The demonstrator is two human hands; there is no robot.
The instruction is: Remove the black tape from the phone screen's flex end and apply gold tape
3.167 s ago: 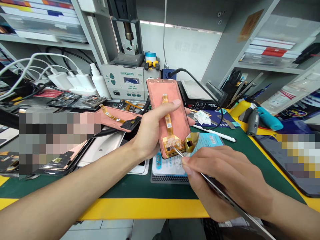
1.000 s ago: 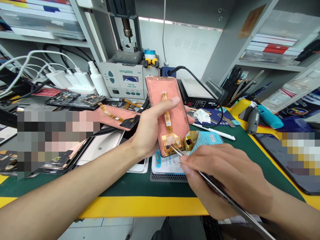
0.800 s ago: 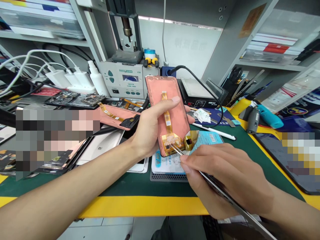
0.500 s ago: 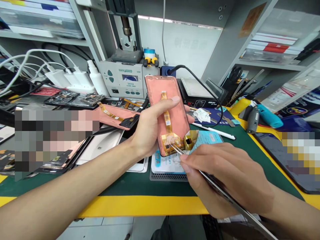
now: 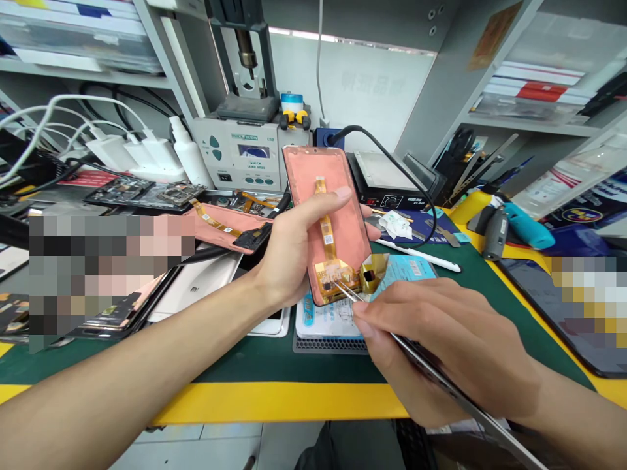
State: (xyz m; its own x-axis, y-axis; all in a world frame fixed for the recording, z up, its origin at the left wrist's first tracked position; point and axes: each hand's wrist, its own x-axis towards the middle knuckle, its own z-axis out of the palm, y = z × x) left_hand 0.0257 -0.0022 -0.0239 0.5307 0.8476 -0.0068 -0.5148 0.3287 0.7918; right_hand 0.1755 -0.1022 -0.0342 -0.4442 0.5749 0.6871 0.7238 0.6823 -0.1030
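A pink-backed phone screen (image 5: 345, 228) is tilted upright above the bench, with my left hand (image 5: 289, 251) wrapped round it and the thumb lying across its back. Down its middle runs a gold flex cable (image 5: 328, 238), ending in a gold circuit area (image 5: 336, 273) near the lower edge. My right hand (image 5: 441, 346) pinches metal tweezers (image 5: 416, 356), whose tips are at that circuit area; whether they grip anything is too small to tell. Beside the lower right corner sits a piece of gold film (image 5: 373, 273), partly over a blue and white packet (image 5: 409, 267).
Another pink screen (image 5: 220, 225) and a white phone back (image 5: 196, 287) lie at left. Behind stand a soldering station (image 5: 240, 156) and a white bottle (image 5: 190, 156). A white pen-like tool (image 5: 421, 256) lies right of the held screen. A dark screen (image 5: 533, 300) is at far right.
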